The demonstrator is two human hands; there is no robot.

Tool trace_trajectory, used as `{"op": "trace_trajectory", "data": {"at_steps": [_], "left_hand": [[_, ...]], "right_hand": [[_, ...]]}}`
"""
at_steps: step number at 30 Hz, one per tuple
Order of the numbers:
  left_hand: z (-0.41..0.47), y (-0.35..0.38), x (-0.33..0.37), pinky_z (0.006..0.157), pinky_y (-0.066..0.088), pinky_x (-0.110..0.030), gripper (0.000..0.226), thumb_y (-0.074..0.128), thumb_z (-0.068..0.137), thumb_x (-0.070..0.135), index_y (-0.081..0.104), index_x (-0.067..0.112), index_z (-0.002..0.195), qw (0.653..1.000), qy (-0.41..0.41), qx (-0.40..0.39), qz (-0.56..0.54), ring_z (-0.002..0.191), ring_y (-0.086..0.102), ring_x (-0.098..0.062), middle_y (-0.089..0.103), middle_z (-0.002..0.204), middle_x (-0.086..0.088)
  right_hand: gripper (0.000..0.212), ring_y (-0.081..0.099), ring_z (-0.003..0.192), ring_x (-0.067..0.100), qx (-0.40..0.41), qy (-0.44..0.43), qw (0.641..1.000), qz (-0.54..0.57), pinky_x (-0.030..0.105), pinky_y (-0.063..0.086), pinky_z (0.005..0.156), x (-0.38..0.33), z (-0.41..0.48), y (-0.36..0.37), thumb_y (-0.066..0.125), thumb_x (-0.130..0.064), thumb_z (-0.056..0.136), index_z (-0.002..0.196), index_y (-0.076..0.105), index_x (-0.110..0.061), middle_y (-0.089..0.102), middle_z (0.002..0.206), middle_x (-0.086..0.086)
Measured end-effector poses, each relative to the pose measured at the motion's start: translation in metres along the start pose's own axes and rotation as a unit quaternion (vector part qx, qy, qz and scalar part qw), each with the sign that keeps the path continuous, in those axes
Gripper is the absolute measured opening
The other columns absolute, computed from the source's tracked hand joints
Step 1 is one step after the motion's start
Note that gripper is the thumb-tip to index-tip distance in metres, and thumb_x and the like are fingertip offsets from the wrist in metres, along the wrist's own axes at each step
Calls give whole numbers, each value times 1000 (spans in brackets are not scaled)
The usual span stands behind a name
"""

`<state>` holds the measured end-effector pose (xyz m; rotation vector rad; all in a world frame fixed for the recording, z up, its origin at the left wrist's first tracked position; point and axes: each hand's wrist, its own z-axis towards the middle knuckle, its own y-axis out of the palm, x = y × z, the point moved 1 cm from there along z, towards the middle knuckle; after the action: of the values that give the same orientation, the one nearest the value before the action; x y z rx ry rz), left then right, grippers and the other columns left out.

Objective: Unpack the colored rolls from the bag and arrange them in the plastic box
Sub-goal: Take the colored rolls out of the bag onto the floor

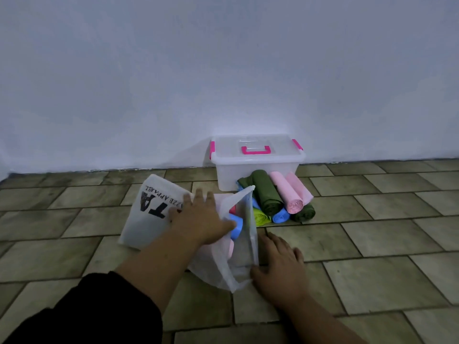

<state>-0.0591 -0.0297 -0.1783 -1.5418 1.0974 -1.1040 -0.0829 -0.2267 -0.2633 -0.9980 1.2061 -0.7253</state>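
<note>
- The left hand [198, 220] lies spread flat on the white bag [154, 214] (printed with black lettering), fingers open, gripping nothing.
- The right hand [278, 261] rests on the tiled floor [372, 232] at the bag's open mouth; it may be pinching the edge, I cannot tell.
- A blue roll [236, 228] shows inside the bag.
- Green, pink and blue rolls [275, 197] lie piled against the closed plastic box [257, 160].

White printed bag [154, 214] lay mid-frame, mouth open, blue roll inside. Lidded clear box [257, 161] stood above it; piled rolls [278, 197] rested against its front.
</note>
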Motion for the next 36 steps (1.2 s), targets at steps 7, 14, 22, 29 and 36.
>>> {"op": "trace_trajectory", "data": {"at_steps": [7,14,22,29,36], "left_hand": [[3,18,-37,119,15,-51,74,40,97,46,-5,26,153,987,-6,-25,-160,148,6,-30,-4,162,-4],[6,37,-29,120,5,-49,68,34,99,43,-1,24,154,992,36,6,-124,149,4,-25,-5,162,-4],[8,43,-32,118,0,-49,66,29,100,46,-1,21,153,994,53,17,-92,149,1,-19,2,162,-2],[9,45,-31,118,-3,-47,64,29,100,44,0,23,153,994,49,28,-94,149,-1,-19,0,162,-2],[13,47,-29,118,-2,-47,62,26,101,43,2,22,154,995,38,39,-78,149,1,-21,0,162,-2]], "right_hand": [[71,46,126,17,102,-54,990,87,36,35,104,-5,3,-7,49,-51,65,131,51,-25,52,135,-4],[46,54,114,18,28,-137,981,132,24,40,94,-49,41,-31,56,-20,80,126,57,-18,61,125,0],[56,56,115,25,-116,-30,987,110,35,47,94,-52,79,-31,64,-20,77,131,48,-17,60,127,6],[42,57,95,13,-147,-16,971,189,25,47,78,-39,70,-32,76,-21,71,108,56,-22,59,105,-5],[41,68,86,26,-63,100,899,422,45,55,78,16,37,-42,71,-19,55,94,65,-27,72,96,6]]}}
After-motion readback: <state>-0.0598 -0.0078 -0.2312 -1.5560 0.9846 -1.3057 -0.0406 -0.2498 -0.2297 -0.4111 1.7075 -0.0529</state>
